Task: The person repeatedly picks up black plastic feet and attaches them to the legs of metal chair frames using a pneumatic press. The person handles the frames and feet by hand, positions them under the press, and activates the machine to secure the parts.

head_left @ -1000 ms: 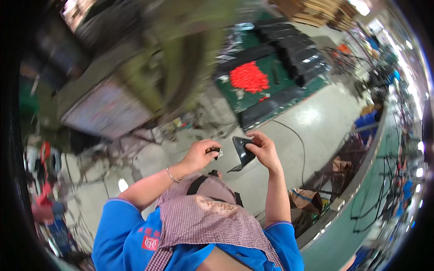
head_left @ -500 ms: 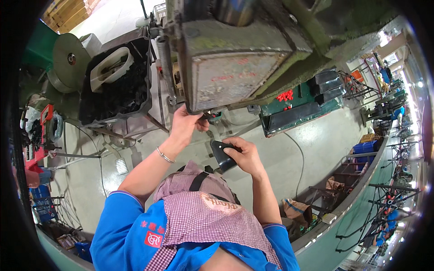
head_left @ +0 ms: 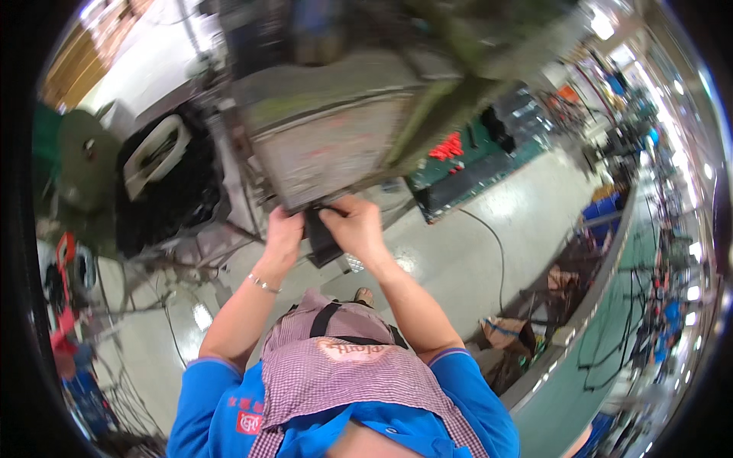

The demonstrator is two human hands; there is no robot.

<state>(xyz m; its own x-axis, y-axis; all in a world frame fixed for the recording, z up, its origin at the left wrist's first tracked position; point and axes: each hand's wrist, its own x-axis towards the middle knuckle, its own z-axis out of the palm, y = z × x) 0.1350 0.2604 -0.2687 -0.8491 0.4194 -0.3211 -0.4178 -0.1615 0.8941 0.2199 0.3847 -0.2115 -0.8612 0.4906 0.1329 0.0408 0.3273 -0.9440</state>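
A flat black piece, like a plate or shaped flap, lies at the lower edge of the big green-grey machine. My right hand is closed on its right side, thumb pressed on the upper face. Against the machine's lower left corner, my left hand is closed beside the black piece's left edge. Its fingertips are partly hidden, and I cannot make out what they hold. The machine's underside and the far end of the piece are out of sight, and the picture is blurred by motion.
On the left stands a black bin of dark parts with a white scoop-like container in it. To the right, a green tray bears red pieces and black parts. A cable crosses the floor; a long green-topped bench curves along the right.
My right hand has moved up and left with the black piece, bringing it to the machine's lower edge beside my left hand. The whole view has shifted, with the machine further left.
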